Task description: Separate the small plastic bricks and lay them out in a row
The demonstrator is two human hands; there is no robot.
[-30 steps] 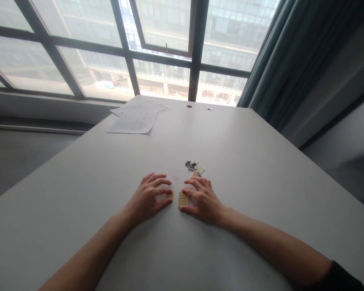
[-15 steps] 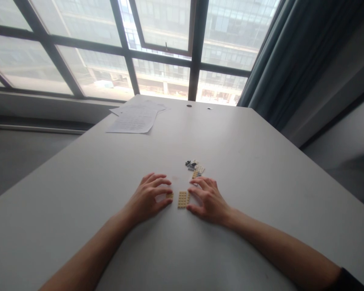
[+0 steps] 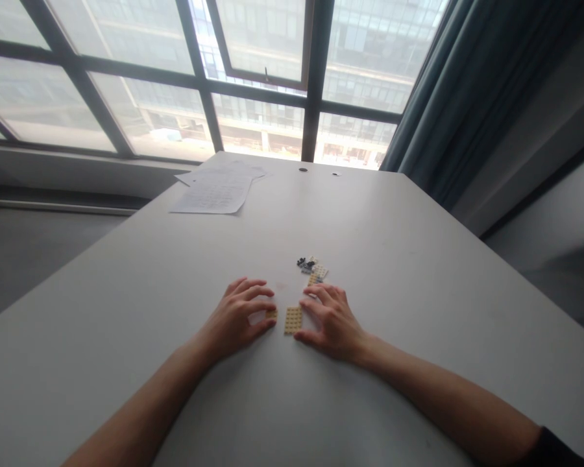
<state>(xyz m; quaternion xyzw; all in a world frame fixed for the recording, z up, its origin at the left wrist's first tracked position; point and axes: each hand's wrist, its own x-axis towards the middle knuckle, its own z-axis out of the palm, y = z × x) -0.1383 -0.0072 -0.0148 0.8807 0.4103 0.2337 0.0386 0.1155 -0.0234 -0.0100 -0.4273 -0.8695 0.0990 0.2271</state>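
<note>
A tan studded building plate (image 3: 292, 320) lies flat on the white table, between my two hands. The thumb and index finger of my right hand (image 3: 335, 322) are closed on its right side, the thumb by the near corner and the index by the far one. To the left, the curled fingers and thumb of my left hand (image 3: 243, 312) pinch a smaller tan building plate (image 3: 271, 314), partly hidden by the fingers. Just beyond my right hand is a small pile of building pieces: dark ones (image 3: 305, 263), white ones (image 3: 321, 271) and a yellowish one (image 3: 314, 279).
Printed paper sheets (image 3: 214, 192) lie at the far left of the white table (image 3: 350, 227). Near its far edge are a dark round spot (image 3: 303, 170) and a small white item (image 3: 337, 174). Windows stand behind, and a dark curtain (image 3: 433, 97) hangs at the right.
My right thumb has slid slightly left along the near corner of the larger tan plate, and the right fingers shifted a little left. My left hand stays nearly still with its small plate.
</note>
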